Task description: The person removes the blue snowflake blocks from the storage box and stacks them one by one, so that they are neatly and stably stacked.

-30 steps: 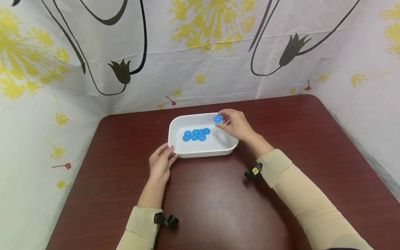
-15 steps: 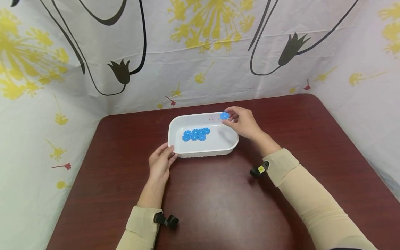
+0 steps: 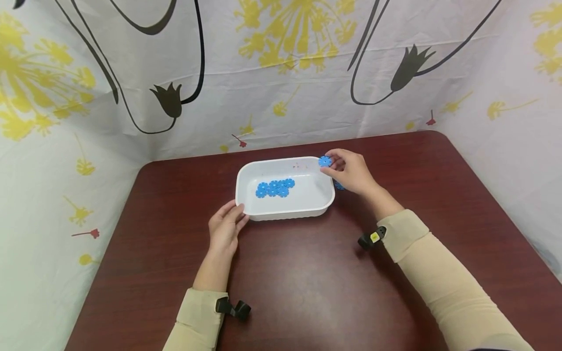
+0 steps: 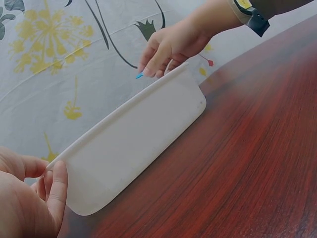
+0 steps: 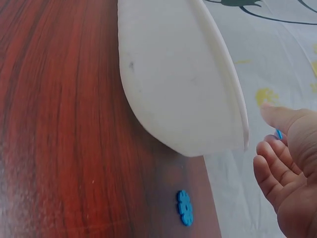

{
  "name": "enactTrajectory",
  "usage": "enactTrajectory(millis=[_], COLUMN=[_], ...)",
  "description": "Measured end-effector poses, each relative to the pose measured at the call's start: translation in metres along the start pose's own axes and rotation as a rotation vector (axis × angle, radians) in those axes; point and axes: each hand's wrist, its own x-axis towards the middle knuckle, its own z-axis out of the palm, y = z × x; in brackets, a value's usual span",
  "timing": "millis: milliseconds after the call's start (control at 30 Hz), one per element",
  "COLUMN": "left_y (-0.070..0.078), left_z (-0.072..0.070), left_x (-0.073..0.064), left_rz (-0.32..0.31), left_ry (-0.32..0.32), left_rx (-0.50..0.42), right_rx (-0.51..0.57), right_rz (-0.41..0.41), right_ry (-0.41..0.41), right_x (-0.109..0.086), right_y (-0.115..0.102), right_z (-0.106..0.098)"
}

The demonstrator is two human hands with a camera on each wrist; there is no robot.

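Observation:
A white plastic tray [image 3: 307, 212] stands on the table with several blue notched plastic discs [image 3: 273, 189], flower-like in shape, lying flat inside. My left hand [image 3: 225, 226] grips the tray's near left corner, thumb over the rim and fingers against the outer wall. Above the tray's far right corner, my right hand [image 3: 351, 170] pinches one blue disc [image 3: 325, 161] between thumb and fingers. Only a sliver of that disc shows in both wrist views. Another blue disc [image 5: 185, 208] lies on the table just outside the tray's right end, partly hidden by my right hand in the head view.
The dark red wooden table [image 3: 298, 282] reaches back to a white cloth [image 3: 281, 83] printed with yellow and dark flowers. A black strap device sits at each sleeve cuff, the left one [image 3: 233, 309] and the right one [image 3: 372, 238].
My right hand has moved right with its pinched disc, from over the tray's inside to its far right corner. The disc on the table has come into view. The left hand stays put.

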Motion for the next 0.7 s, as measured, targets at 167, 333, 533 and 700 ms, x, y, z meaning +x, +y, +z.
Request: enactTrajectory(millis=[167,333,533,700], left_y=[-0.001,-0.001,0.0,0.0], left_z=[0.0,0.0,0.0,-0.001], left_x=[0.0,0.0,-0.001,0.0], left_rz=[-0.001,-0.002,-0.001,0.003], left_ry=[0.004,0.005,0.002,-0.008], left_rx=[-0.002,-0.005,-0.006,-0.013], right_rx=[-0.003,0.01,0.035,0.025], right_rz=[0.002,0.043,0.101,0.137], right_ry=[0.014,0.021,0.04,0.021], right_x=[-0.003,-0.008,-0.012,-0.015], right_y=[0.008,0.014,0.023,0.031], right_z=[-0.002,-0.005,-0.008,-0.01])
